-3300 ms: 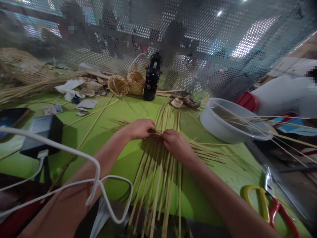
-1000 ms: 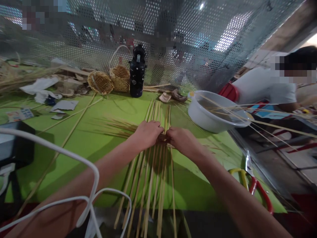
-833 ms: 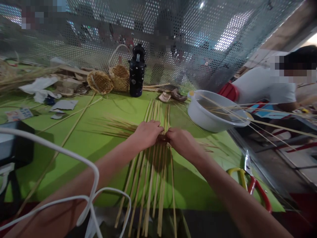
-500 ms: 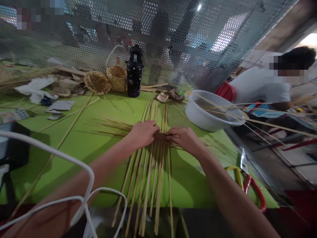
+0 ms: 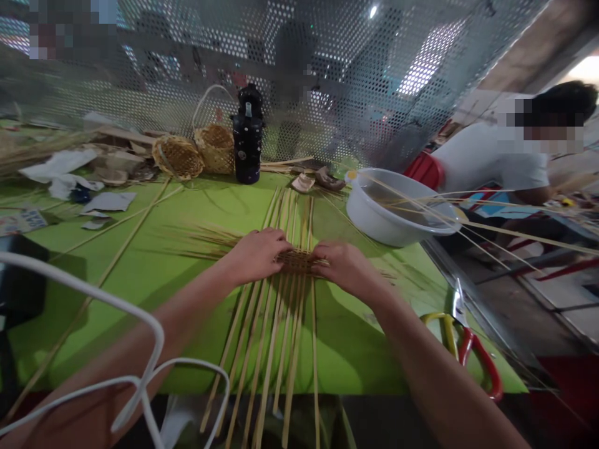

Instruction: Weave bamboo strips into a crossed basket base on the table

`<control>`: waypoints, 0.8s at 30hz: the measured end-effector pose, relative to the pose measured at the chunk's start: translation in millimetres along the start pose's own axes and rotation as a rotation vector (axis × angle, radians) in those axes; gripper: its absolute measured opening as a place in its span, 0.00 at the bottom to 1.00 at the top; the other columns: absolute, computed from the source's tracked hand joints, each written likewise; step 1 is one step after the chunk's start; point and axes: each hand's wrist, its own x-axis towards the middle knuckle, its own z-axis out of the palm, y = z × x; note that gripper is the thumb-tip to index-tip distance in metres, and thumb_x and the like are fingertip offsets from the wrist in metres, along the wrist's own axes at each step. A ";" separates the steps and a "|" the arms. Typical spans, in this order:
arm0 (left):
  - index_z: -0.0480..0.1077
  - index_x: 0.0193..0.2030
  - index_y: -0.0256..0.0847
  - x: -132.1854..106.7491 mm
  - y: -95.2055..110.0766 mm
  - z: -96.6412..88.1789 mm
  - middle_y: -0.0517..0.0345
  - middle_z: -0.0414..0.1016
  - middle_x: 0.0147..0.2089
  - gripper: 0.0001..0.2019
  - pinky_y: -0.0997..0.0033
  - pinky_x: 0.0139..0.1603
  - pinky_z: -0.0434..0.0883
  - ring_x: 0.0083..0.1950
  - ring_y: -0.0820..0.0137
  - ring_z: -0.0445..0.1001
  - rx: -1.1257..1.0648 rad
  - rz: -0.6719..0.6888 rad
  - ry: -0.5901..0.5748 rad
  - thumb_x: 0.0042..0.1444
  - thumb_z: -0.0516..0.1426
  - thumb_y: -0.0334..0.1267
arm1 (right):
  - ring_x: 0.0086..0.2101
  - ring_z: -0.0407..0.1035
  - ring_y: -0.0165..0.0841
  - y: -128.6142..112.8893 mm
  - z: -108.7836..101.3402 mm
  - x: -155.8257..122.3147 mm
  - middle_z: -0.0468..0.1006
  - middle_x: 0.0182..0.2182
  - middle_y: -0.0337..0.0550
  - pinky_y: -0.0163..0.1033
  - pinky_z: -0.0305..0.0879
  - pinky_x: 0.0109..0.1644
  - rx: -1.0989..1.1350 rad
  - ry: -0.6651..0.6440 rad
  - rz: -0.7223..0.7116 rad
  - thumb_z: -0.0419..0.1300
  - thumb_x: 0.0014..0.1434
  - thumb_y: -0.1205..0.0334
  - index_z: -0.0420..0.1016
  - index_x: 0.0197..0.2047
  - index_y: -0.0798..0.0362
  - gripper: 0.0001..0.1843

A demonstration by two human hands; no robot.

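The woven strips (image 5: 297, 262) lie mid-surface (image 5: 369, 362), their long ends passing the near edge. The left hand (image 5: 259, 254) and right hand (image 5: 344, 268) touch the weave's opposite sides; whether they pinch or merely press, I cannot tell. Scissors (image 5: 465, 337) lie by the right edge, a white basin (image 5: 390, 219) stands near the far right corner, and a black bottle (image 5: 248, 149) beside a handled basket (image 5: 215, 153) toward the far edge.

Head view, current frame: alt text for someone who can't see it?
A bare left hand and right hand hold opposite sides of a brown woven patch of thin tan strips over a bright green table. Behind are a black bottle and two tan woven baskets; at right, a round white basin.
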 end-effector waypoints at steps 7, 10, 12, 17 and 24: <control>0.77 0.54 0.45 -0.5 2.6 -2.5 0.52 0.75 0.52 0.16 0.64 0.51 0.71 0.53 0.62 0.74 0.015 -0.010 -0.020 0.60 0.58 0.36 | 0.36 0.72 0.32 -7.7 -0.4 1.7 0.79 0.33 0.42 0.34 0.57 0.39 -0.129 -0.054 0.025 0.61 0.64 0.68 0.78 0.34 0.54 0.07; 0.77 0.54 0.46 -0.2 2.0 -3.5 0.53 0.75 0.51 0.15 0.64 0.49 0.71 0.51 0.62 0.74 0.005 -0.019 -0.029 0.61 0.58 0.36 | 0.35 0.72 0.32 -7.6 -1.0 1.6 0.78 0.34 0.42 0.34 0.57 0.39 -0.119 -0.060 0.035 0.60 0.64 0.69 0.78 0.33 0.55 0.08; 0.77 0.53 0.46 0.4 2.1 -4.2 0.54 0.75 0.51 0.15 0.65 0.49 0.71 0.51 0.63 0.74 0.001 -0.027 -0.035 0.61 0.58 0.36 | 0.36 0.72 0.31 -7.3 -1.5 1.2 0.78 0.34 0.42 0.34 0.57 0.39 -0.105 -0.065 0.028 0.60 0.64 0.70 0.78 0.34 0.55 0.08; 0.78 0.50 0.46 2.9 4.4 -4.8 0.54 0.75 0.50 0.13 0.66 0.47 0.70 0.51 0.63 0.74 0.022 -0.037 -0.036 0.61 0.57 0.35 | 0.34 0.72 0.31 -10.0 -2.8 0.8 0.78 0.33 0.42 0.35 0.55 0.37 -0.166 -0.082 0.011 0.59 0.64 0.71 0.77 0.33 0.55 0.08; 0.78 0.48 0.45 4.1 6.5 -5.8 0.54 0.74 0.49 0.11 0.66 0.44 0.70 0.50 0.62 0.74 0.029 -0.044 -0.039 0.59 0.59 0.36 | 0.35 0.72 0.31 -8.7 -4.6 2.4 0.78 0.35 0.42 0.34 0.57 0.38 -0.109 -0.095 0.009 0.59 0.64 0.72 0.79 0.36 0.55 0.07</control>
